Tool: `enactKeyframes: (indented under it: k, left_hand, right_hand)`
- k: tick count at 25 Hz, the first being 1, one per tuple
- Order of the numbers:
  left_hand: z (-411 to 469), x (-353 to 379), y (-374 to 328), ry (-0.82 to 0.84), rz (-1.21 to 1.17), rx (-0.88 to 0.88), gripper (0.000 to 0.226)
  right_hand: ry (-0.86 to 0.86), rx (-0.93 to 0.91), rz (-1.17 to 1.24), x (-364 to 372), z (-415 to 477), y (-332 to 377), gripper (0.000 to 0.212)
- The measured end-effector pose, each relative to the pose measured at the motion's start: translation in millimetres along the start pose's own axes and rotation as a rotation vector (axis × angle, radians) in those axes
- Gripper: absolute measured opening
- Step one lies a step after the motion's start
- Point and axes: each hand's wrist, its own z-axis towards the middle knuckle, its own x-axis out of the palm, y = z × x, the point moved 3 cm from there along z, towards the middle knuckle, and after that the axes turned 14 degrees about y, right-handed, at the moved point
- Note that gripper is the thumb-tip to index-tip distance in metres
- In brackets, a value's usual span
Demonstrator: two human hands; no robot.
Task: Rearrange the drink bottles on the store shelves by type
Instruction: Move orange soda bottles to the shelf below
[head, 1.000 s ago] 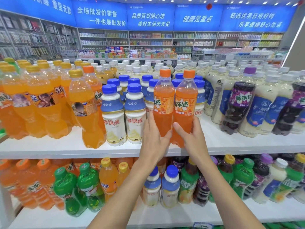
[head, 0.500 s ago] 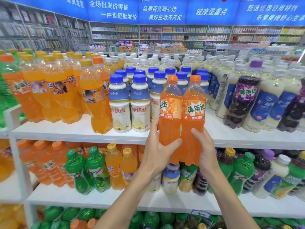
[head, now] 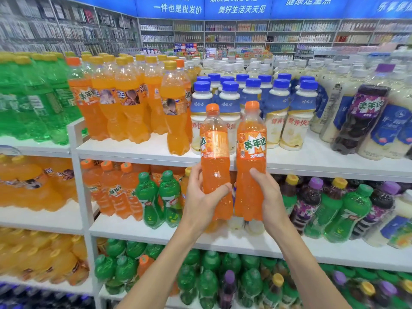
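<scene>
Orange bottles [head: 214,157] upright, side by side: left hand [head: 200,202] grips one, right hand [head: 270,202] other; seemingly matching orange-capped row [head: 111,192] lower-left, nearer left hand.

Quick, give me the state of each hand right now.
Left hand: closed around the left orange bottle, held off the shelf.
Right hand: closed around the right orange bottle, held beside the first.

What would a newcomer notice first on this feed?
At centre, the left hand grips the left orange soda bottle and the right hand the right orange soda bottle, side by side. Behind them on the top shelf stand blue-capped milk drinks, with a purple-capped dark soda far right.
</scene>
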Motion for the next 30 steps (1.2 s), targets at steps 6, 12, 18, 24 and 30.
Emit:
enactKeyframes:
  k: [6,12,18,24,30]
  left_hand:
    - [-56,-74,-2,-0.016,-0.055,-0.050,0.056]
    - [-109,-127,10,-0.039,-0.118,-0.149,0.054]
    - [-137,-154,21,-0.146,-0.135,-0.215,0.051]
    - [-159,-183,32,-0.286,-0.153,-0.244,0.057]
    - [-169,-247,47,-0.365,-0.039,-0.273,0.065]
  right_hand:
    - [0.028,0.072,0.032,85,-23,-41,0.043]
    - [0.026,0.202,0.091,141,-53,-86,0.050]
    - [0.056,0.363,0.049,160,-60,-123,0.075]
    - [0.212,0.328,0.124,184,-58,-135,0.022]
    - [0.240,0.410,0.069,218,-39,-182,0.039]
